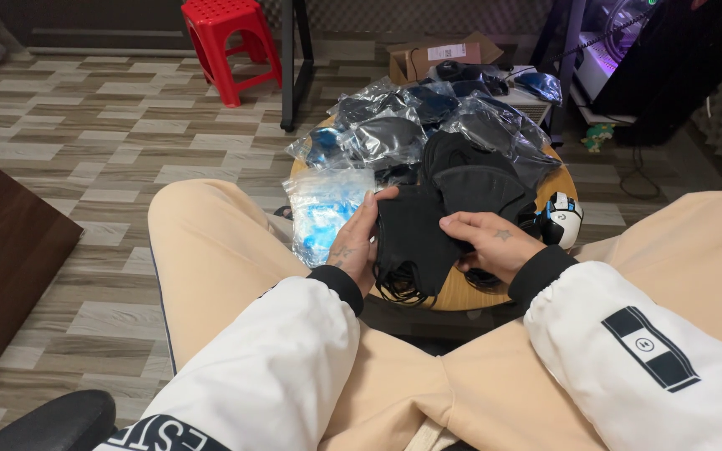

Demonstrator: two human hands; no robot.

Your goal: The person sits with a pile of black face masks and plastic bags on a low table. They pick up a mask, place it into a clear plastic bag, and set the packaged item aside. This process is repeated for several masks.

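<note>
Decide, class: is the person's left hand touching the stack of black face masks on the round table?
Touching. The head view shows the left hand with its thumb and fingers wrapped around the left edge of the black face masks, no gap between them.

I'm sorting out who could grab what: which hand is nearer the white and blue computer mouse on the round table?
Right. The right hand rests on the black masks just beside the mouse; the left hand grips the stack's far side, by the clear bags.
</note>
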